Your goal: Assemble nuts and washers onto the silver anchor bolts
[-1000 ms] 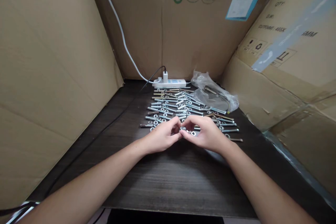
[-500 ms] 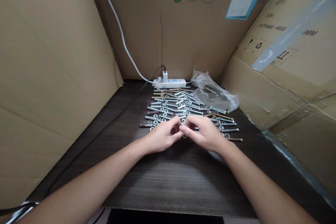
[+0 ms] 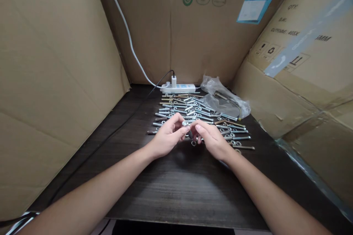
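Left hand [image 3: 167,136] and right hand [image 3: 211,138] meet fingertip to fingertip above dark surface [image 3: 176,187], at near edge of bolt pile [image 3: 193,112]. Left thumb and forefinger pinch small silver fastener [image 3: 185,123], raised between both hands. Right fingers curled, tips at same fastener; grip hidden, cannot tell. Loose washer [image 3: 193,143] on surface just below hands. Power strip [image 3: 179,88] and plastic bag [image 3: 226,99] behind pile.

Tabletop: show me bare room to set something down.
Bare: near strip of tabletop between the forearms, up to the left hand, pinching a metal part, and right hand; the left side between the bolts and the cardboard wall, crossed by a black cable. Crowded: bolts and washers from the hands back to the power strip, plastic bag back right.
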Motion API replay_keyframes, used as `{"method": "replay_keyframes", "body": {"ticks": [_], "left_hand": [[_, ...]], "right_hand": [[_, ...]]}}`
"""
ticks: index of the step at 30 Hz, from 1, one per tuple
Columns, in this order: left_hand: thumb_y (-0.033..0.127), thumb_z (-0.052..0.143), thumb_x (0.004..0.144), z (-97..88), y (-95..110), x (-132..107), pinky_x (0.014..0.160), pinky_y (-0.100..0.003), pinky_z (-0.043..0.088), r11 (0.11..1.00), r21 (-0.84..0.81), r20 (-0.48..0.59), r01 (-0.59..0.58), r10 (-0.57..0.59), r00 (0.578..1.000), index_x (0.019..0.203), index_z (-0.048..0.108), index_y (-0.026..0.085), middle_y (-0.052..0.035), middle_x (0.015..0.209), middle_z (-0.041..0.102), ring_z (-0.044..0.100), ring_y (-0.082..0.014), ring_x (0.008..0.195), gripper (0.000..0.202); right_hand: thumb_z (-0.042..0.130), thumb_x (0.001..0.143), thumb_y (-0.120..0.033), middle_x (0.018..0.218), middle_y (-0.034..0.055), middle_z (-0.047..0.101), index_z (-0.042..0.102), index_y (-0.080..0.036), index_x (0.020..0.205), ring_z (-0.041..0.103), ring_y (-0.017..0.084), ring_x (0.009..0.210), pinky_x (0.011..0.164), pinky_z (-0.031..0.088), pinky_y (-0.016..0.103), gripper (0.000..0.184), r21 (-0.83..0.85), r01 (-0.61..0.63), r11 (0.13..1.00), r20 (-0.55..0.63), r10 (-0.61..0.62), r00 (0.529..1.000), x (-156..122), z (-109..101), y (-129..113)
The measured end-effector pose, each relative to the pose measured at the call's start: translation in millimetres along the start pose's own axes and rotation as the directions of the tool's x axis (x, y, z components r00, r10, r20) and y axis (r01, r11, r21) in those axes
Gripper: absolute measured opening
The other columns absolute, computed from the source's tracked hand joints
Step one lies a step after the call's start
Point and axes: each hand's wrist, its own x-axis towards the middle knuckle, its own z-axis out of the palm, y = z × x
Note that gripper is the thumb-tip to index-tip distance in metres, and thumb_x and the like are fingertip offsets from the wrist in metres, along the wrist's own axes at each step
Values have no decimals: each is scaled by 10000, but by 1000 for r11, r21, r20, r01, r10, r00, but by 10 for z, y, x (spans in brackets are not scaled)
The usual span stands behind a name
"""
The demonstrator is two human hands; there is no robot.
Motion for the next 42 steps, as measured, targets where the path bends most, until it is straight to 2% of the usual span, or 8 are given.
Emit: {"method": "replay_keyframes", "body": {"ticks": [5,8,11,19,24,28,34,42], "left_hand": [[336,562,855,40,-4,-4,559,-198,384,999,-50,10,5,-4,1000,824,386,179,58,671,428,431,-57,572,238],[316,556,861,45,-23,-4,578,-197,375,999,36,29,-6,5,1000,832,419,171,46,718,429,420,-62,614,202],[293,530,875,32,-39,3,604,-205,362,991,134,28,-30,26,999,861,444,169,37,739,423,412,-78,659,152],[321,465,901,1,-11,-10,594,-223,352,907,412,57,-92,75,996,1001,496,178,25,737,476,422,-104,640,177],[315,370,942,-12,30,-27,718,-262,403,888,435,79,-149,127,989,1076,494,181,-25,889,559,505,-145,777,226],[330,357,949,-22,-10,-20,690,-258,390,891,435,28,-129,130,991,1078,461,175,2,767,503,468,-130,696,227],[333,399,937,-21,-52,-6,674,-248,378,879,459,-3,-127,144,990,964,475,175,5,788,480,448,-123,711,177],[274,433,912,-28,-37,-16,649,-244,378,884,447,11,-136,147,989,1142,462,187,17,762,459,444,-118,680,248]], "right_hand": [[380,894,-529,594,-51,405,453,-200,826,322,68,436,396,262,175,344,501,-254,827,108,232,967,6,219,-1],[466,851,-533,564,-85,296,403,-208,804,196,45,424,390,149,145,334,640,-331,694,126,330,936,8,298,9],[503,829,-532,555,-93,257,389,-207,788,161,40,426,391,117,141,347,689,-355,631,132,373,919,5,319,10],[548,814,-494,519,-102,238,425,-204,782,151,37,409,370,112,138,316,644,-301,704,44,359,932,22,271,-14],[561,808,-470,494,-110,211,488,-202,833,142,38,393,356,116,142,279,614,-248,749,-29,336,942,31,235,-12],[585,781,-483,488,-107,226,520,-194,829,160,35,385,353,130,145,300,576,-236,783,-76,339,938,40,219,-15],[605,776,-475,491,-98,252,516,-197,792,189,40,392,359,155,157,292,552,-218,805,-100,323,941,46,214,10],[597,785,-472,475,-106,254,491,-193,786,167,37,385,363,142,153,298,580,-224,783,-99,341,935,52,194,27]]}}
